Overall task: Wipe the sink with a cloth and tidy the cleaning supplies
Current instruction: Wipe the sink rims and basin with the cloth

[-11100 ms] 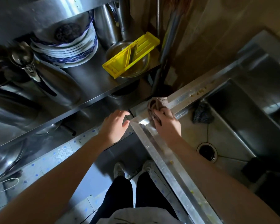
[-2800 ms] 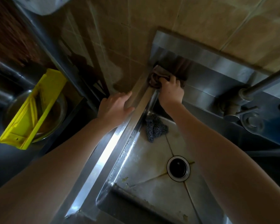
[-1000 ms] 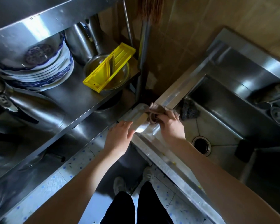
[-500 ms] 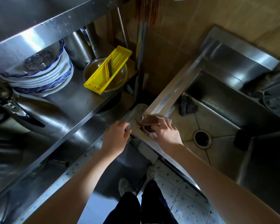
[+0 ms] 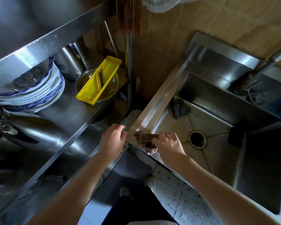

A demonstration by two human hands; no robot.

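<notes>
Steel rack [image 5: 71, 117] fills the left, sink [image 5: 159, 98] the right. On the rack: stack of blue-rimmed plates [image 5: 39, 93], yellow slicer [image 5: 99, 82]. R hand [image 5: 167, 145] grips the bunched brown cloth [image 5: 146, 141] on the sink's near-left rim corner. L hand [image 5: 113, 140] is beside it, fingers curled vs. the corner; can't tell if clasping. Dark scourer [image 5: 179, 108] lies in the basin's far-left corner.

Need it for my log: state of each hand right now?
Left hand: grips the sink rim.
Right hand: holds the cloth against that rim.
</notes>
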